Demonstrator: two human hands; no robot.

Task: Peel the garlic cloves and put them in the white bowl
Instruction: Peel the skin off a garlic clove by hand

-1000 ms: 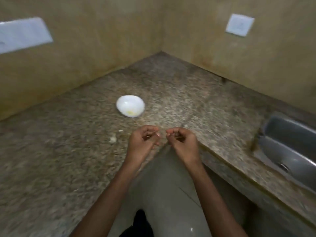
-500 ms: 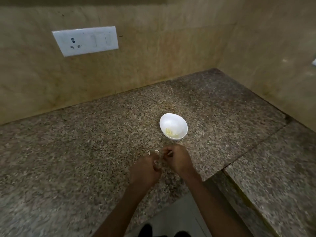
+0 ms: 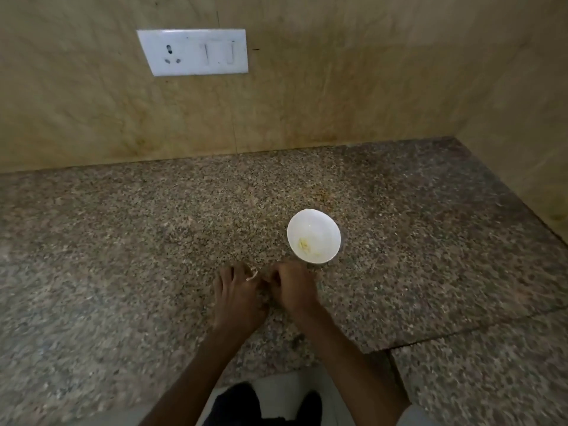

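The white bowl point(image 3: 314, 223) stands on the speckled granite counter point(image 3: 123, 241) and holds a few yellowish bits at its bottom. Just in front of it my two hands are close together, low over the stone. My left hand point(image 3: 236, 293) pinches a small pale garlic clove point(image 3: 252, 275) at its fingertips. My right hand point(image 3: 293, 285) is curled, knuckles up, directly below the bowl's near rim, and its fingertips reach toward the same clove. The rest of the clove is hidden by my fingers.
A beige wall rises behind the counter with a white socket plate point(image 3: 193, 52); a second wall closes the right side. A seam point(image 3: 461, 333) crosses the counter at the right. The counter's front edge and my dark shoes point(image 3: 264, 404) are at the bottom.
The view has swung left and down from the sink corner to the socket wall. My hands have moved forward from the counter's edge to just in front of the bowl, still together.
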